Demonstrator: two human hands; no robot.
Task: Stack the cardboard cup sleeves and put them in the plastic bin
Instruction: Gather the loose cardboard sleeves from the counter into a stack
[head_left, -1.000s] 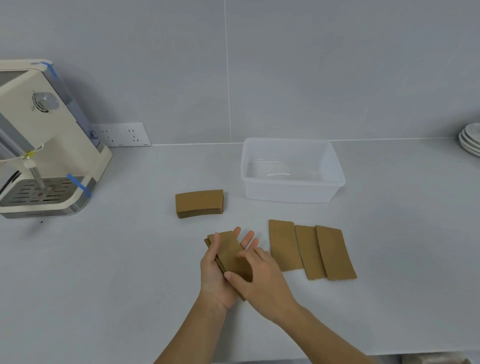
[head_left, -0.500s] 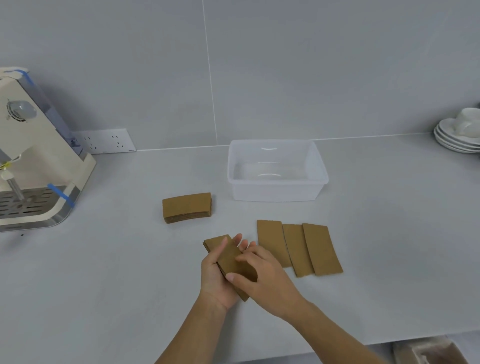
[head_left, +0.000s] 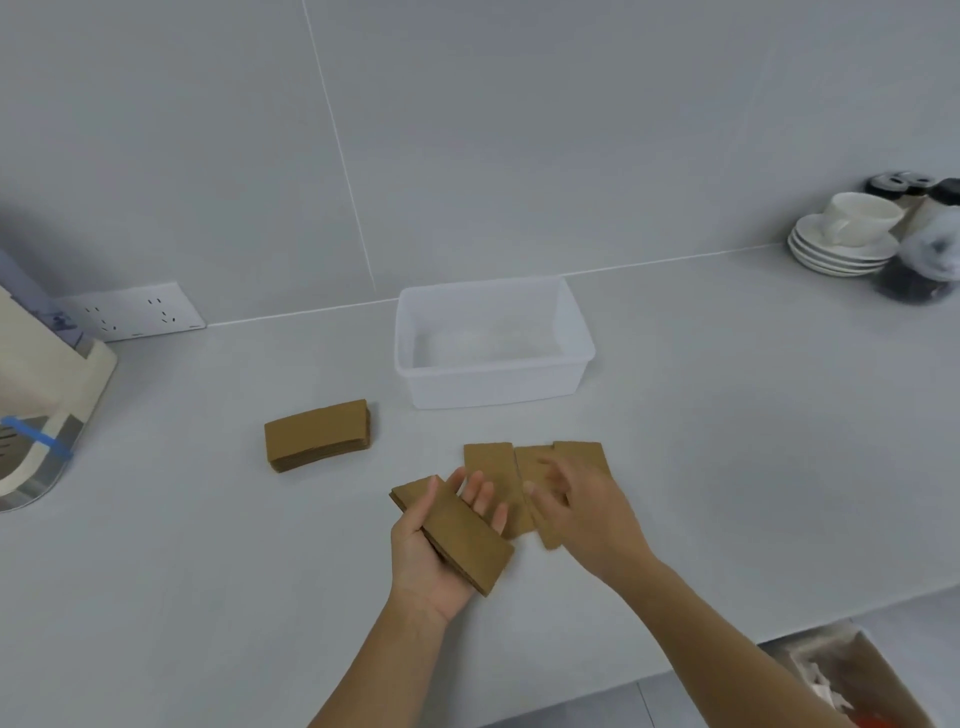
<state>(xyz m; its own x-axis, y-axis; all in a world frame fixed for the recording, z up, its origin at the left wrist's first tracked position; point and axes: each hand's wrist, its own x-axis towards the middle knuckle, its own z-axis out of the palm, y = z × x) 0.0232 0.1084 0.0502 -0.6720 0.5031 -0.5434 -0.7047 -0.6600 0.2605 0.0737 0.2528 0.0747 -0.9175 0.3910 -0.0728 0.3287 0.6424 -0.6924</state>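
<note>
My left hand (head_left: 434, 558) holds a small stack of brown cardboard cup sleeves (head_left: 457, 532) in its palm, thumb across the top. My right hand (head_left: 584, 512) hovers blurred, fingers spread, over three loose sleeves (head_left: 488, 462) lying side by side on the counter; whether it touches them is unclear. A thicker sleeve stack (head_left: 318, 434) rests on the counter to the left. The clear plastic bin (head_left: 493, 384) stands empty behind the loose sleeves, near the wall.
A cream coffee machine (head_left: 36, 415) stands at the left edge beside a wall socket (head_left: 130, 312). White saucers with a cup (head_left: 847, 241) and dark jars (head_left: 930, 260) sit at the far right. A cardboard box (head_left: 852, 680) lies below the counter's front edge.
My right hand has left the stack in my left hand and moved right over the loose sleeves. The view has swung right, showing the cup and jars.
</note>
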